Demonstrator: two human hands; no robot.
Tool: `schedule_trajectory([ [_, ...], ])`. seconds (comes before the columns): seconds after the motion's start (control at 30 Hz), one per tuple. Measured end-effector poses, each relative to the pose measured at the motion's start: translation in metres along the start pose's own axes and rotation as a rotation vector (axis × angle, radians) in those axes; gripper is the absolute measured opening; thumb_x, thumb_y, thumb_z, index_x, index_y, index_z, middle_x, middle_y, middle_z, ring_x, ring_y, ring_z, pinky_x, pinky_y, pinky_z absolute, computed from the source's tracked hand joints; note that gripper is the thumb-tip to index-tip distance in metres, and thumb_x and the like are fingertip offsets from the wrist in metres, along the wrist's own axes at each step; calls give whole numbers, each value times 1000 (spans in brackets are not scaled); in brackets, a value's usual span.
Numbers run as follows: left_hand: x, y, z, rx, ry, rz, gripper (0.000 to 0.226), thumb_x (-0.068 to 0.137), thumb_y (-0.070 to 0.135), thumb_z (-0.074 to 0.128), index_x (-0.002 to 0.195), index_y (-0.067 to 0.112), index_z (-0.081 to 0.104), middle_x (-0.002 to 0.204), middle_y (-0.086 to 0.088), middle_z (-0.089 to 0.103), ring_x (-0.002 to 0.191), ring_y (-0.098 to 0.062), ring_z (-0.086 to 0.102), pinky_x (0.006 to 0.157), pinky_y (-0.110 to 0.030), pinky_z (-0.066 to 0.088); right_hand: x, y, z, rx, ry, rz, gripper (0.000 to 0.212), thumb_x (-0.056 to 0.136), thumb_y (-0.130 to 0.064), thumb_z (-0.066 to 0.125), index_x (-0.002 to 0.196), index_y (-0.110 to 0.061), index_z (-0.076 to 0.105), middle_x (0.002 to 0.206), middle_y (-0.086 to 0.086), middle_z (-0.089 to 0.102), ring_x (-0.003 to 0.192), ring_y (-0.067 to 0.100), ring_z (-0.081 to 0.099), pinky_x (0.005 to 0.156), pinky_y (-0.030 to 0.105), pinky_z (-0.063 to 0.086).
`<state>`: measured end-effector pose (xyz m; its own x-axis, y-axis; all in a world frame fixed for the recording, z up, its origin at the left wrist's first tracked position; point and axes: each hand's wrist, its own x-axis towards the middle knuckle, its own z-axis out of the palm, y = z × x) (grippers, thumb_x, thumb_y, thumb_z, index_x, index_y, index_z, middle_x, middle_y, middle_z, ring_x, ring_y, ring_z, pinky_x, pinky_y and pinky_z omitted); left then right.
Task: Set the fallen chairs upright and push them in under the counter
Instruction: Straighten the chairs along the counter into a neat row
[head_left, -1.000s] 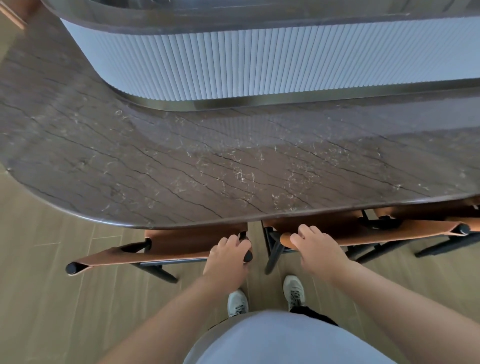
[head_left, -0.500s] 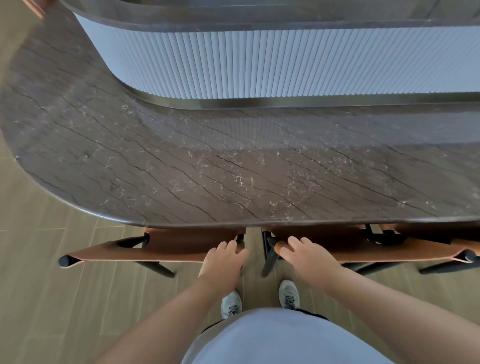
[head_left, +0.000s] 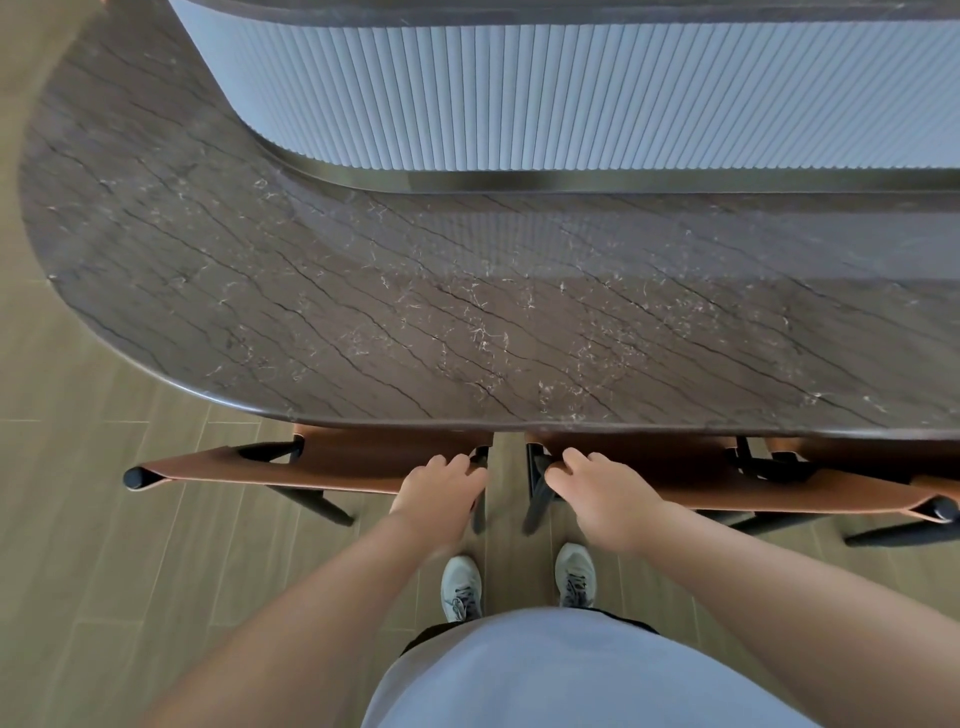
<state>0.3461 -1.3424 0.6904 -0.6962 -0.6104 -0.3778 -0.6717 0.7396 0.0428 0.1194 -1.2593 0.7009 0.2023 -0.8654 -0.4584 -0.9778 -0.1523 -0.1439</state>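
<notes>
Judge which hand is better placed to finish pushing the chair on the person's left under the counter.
Left. The left hand already rests on the near corner of the left chair, whose back sits just outside the counter edge. The right hand is on the right chair.

No words, labels, brand marks or numbers can be read anywhere here (the grey shoes (head_left: 461, 586) carry a dark marking, too small and blurred to make out), and the bench (head_left: 363, 291) shows only stone veining
</notes>
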Motion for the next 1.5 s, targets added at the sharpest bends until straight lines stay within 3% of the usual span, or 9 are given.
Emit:
schedule_trajectory([
  [0.07,0,-1,0,-2,10,26,31,95,23,53,125,21,45,115,-3,50,98,-26,50,64,-33,35,-1,1,-2,1,7,-17,36,83,0,51,115,-14,47,106,7,43,75,21,38,51,28,25],
  [0.33,3,-7,1,-1,-2,91,30,97,32,47,125,21,50,113,-1,53,99,-25,51,68,-34,40,-4,2,-10,14,7,-22,21,85,-6,57,103,-14,49,90,1,36,71,17,41,56,32,40],
  [0.77,11,-2,-5,-20,0,98,25,94,25,46,116,18,56,106,-1,56,95,-25,54,64,-33,32,2,8,-3,2,30,-46,20,84,-8,58,102,-15,53,87,-1,37,65,17,40,49,28,25],
  [1.13,13,5,-10,-20,-28,106,23,94,25,48,114,16,57,105,-2,56,94,-25,54,64,-33,33,3,9,-2,10,41,-52,16,82,-12,57,97,-15,53,85,-1,36,63,19,38,49,30,24],
  [1.33,15,11,-11,-35,-36,98,25,94,27,48,117,19,55,97,2,48,89,-21,50,61,-33,33,0,9,-2,22,55,-32,20,83,-13,57,102,-15,53,89,1,41,70,21,46,53,34,39],
  [1.5,22,13,-15,-89,-140,75,30,89,28,59,116,20,50,107,-2,47,94,-22,45,65,-33,39,-4,7,0,53,83,-26,19,85,-12,58,102,-15,52,93,0,39,77,21,46,52,32,37],
])
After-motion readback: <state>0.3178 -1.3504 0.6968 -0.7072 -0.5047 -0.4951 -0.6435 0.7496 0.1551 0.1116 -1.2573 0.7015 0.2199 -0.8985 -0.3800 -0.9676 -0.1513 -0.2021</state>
